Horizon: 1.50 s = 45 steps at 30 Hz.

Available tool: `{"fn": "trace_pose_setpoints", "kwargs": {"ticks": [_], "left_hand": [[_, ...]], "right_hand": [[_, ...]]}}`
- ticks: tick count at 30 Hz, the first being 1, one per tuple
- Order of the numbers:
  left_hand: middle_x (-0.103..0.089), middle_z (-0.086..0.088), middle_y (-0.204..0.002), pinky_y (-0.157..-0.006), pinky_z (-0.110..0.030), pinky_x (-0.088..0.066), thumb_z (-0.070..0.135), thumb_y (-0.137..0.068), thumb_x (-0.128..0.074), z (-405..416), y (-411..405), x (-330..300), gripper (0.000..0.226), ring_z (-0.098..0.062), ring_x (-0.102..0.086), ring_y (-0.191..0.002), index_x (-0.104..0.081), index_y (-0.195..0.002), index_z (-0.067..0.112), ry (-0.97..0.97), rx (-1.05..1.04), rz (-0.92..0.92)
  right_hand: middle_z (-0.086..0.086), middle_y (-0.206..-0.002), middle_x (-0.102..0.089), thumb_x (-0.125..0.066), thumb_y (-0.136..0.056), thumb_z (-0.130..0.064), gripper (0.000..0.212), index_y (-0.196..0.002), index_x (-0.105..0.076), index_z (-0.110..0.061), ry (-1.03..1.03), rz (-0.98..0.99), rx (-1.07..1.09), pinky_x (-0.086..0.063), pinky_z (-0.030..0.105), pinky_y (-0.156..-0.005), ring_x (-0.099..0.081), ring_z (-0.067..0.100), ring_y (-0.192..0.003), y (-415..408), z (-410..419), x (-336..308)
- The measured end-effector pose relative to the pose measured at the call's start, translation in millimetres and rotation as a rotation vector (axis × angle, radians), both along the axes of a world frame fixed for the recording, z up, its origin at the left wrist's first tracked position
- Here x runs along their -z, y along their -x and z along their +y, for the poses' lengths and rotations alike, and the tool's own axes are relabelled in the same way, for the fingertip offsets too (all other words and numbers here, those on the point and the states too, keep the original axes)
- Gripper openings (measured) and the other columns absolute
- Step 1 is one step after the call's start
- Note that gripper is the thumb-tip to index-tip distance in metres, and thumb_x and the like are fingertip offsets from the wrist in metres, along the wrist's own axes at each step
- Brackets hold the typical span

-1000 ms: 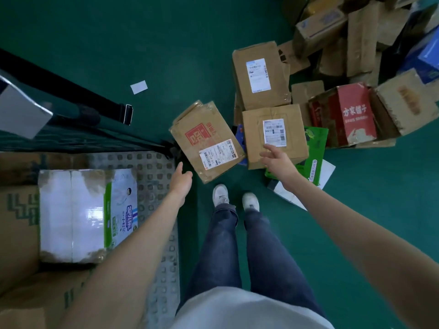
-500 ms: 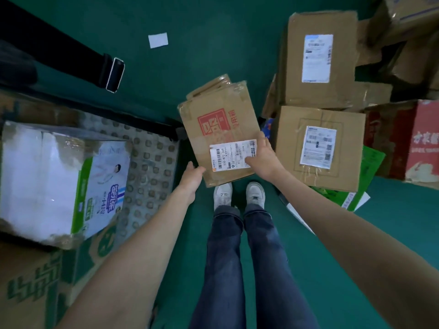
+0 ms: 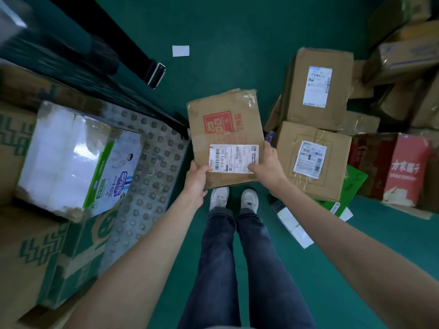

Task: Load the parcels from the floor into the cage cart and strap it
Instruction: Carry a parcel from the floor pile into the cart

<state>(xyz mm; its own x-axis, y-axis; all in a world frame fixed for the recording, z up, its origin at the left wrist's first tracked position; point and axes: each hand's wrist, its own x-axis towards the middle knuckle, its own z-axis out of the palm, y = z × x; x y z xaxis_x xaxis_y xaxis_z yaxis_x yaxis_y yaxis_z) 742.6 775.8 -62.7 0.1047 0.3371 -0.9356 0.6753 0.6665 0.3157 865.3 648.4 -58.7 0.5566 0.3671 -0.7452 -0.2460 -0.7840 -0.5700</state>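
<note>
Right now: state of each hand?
Left hand: grips the near left corner of the red-stamped box.
Right hand: grips the same box's near right edge.

Two hands point(image 3: 198, 178) point(image 3: 267, 166); two shoes point(image 3: 219, 198) point(image 3: 249, 200); one strap buckle point(image 3: 155, 76); one paper slip point(image 3: 180, 50).

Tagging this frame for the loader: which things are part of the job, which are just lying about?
Job:
- red-stamped box, gripped by left hand and right hand
- floor parcels: square labelled box, tall labelled box, red carton
- cart floor, tissue pack already in
- black strap

Lying about:
- white paper slip
- green floor
</note>
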Motion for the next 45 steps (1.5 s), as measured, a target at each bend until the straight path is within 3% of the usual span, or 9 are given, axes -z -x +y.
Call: {"fn": "trace_pose_setpoints", "kwargs": {"ticks": [3, 5, 10, 13, 22, 28, 34, 40, 45], "left_hand": [[-0.059, 0.018, -0.095, -0.069, -0.025, -0.04, 0.018, -0.099, -0.048, -4.6, 11.1, -43.7, 0.025, -0.003, -0.054, -0.085, -0.048, -0.114, 0.039, -0.055, 0.024, -0.045], [-0.061, 0.018, -0.099, -0.065, -0.021, -0.037, 0.02, -0.099, -0.049, -10.9, 25.1, -76.9, 0.027, 0.0, -0.053, -0.086, -0.051, -0.119, 0.037, -0.097, 0.03, -0.091], [-0.066, 0.01, -0.123, -0.076, -0.019, -0.05, 0.029, -0.092, -0.059, -29.5, 61.6, -120.9, 0.032, -0.006, -0.064, -0.106, -0.063, -0.121, 0.043, -0.188, -0.02, -0.214], [-0.055, 0.004, -0.136, -0.091, -0.029, -0.052, 0.046, -0.08, -0.062, -41.8, 93.2, -144.7, 0.039, -0.011, -0.06, -0.116, -0.062, -0.118, 0.054, -0.253, -0.125, -0.235], [-0.056, 0.005, -0.133, -0.09, -0.029, -0.051, 0.036, -0.092, -0.064, -57.9, 204.0, -189.8, 0.019, -0.011, -0.059, -0.115, -0.063, -0.094, 0.055, -0.348, -0.575, -0.266], [-0.051, 0.003, -0.138, -0.102, -0.039, -0.048, 0.053, -0.077, -0.067, -52.9, 291.1, -206.9, 0.037, -0.014, -0.056, -0.121, -0.065, -0.114, 0.055, -0.426, -0.685, -0.288], [-0.046, 0.009, -0.13, -0.072, -0.019, -0.043, 0.035, -0.095, -0.06, -40.4, 373.9, -214.0, 0.041, -0.008, -0.053, -0.112, -0.054, -0.135, 0.043, -0.463, -0.797, -0.275], [-0.046, 0.003, -0.139, -0.073, -0.013, -0.045, 0.026, -0.097, -0.058, -10.5, 436.4, -218.0, 0.044, -0.009, -0.054, -0.117, -0.051, -0.14, 0.034, -0.52, -0.785, -0.322], [-0.055, 0.012, -0.128, -0.061, -0.024, -0.048, 0.022, -0.102, -0.05, 36.7, 452.0, -226.6, 0.036, -0.003, -0.057, -0.1, -0.049, -0.133, 0.042, -0.44, -0.74, -0.382]], "right_hand": [[0.001, -0.123, -0.038, -0.056, -0.087, 0.002, 0.06, -0.142, -0.036, -0.014, -0.024, -0.003, 0.033, -0.045, 0.04, -0.102, -0.045, 0.022, -0.12, 11.1, -12.4, -45.2], [0.002, -0.124, -0.04, -0.058, -0.088, 0.0, 0.064, -0.145, -0.034, -0.015, -0.033, -0.027, 0.001, -0.045, 0.042, -0.104, -0.047, 0.02, -0.115, 20.7, -21.5, -79.3], [0.004, -0.13, -0.037, -0.062, -0.091, -0.003, 0.07, -0.152, -0.028, -0.012, -0.057, -0.075, -0.066, -0.042, 0.031, -0.104, -0.042, 0.011, -0.107, 36.1, -36.8, -133.0], [0.0, -0.125, -0.035, -0.064, -0.091, -0.006, 0.069, -0.151, -0.029, -0.012, -0.083, -0.094, -0.143, -0.042, 0.039, -0.108, -0.044, 0.017, -0.115, 53.9, -35.3, -159.5], [0.0, -0.132, -0.037, -0.066, -0.091, -0.013, 0.071, -0.152, -0.03, -0.018, -0.189, -0.129, -0.418, -0.04, 0.05, -0.109, -0.04, 0.025, -0.13, 137.1, 7.8, -188.2], [0.0, -0.13, -0.036, -0.062, -0.092, -0.012, 0.068, -0.151, -0.031, -0.021, -0.282, -0.137, -0.558, -0.041, 0.05, -0.108, -0.04, 0.025, -0.13, 213.5, 39.9, -204.4], [-0.001, -0.127, -0.036, -0.061, -0.091, -0.012, 0.067, -0.15, -0.033, -0.021, -0.335, -0.167, -0.615, -0.039, 0.051, -0.108, -0.039, 0.026, -0.127, 292.5, 71.1, -216.5], [-0.002, -0.124, -0.037, -0.063, -0.088, -0.009, 0.065, -0.147, -0.038, -0.019, -0.379, -0.154, -0.611, -0.04, 0.048, -0.109, -0.041, 0.023, -0.127, 349.1, 100.6, -226.0], [-0.001, -0.125, -0.039, -0.073, -0.08, -0.006, 0.066, -0.138, -0.043, -0.011, -0.39, -0.155, -0.543, -0.047, 0.047, -0.103, -0.049, 0.021, -0.122, 359.6, 131.0, -222.5]]}}
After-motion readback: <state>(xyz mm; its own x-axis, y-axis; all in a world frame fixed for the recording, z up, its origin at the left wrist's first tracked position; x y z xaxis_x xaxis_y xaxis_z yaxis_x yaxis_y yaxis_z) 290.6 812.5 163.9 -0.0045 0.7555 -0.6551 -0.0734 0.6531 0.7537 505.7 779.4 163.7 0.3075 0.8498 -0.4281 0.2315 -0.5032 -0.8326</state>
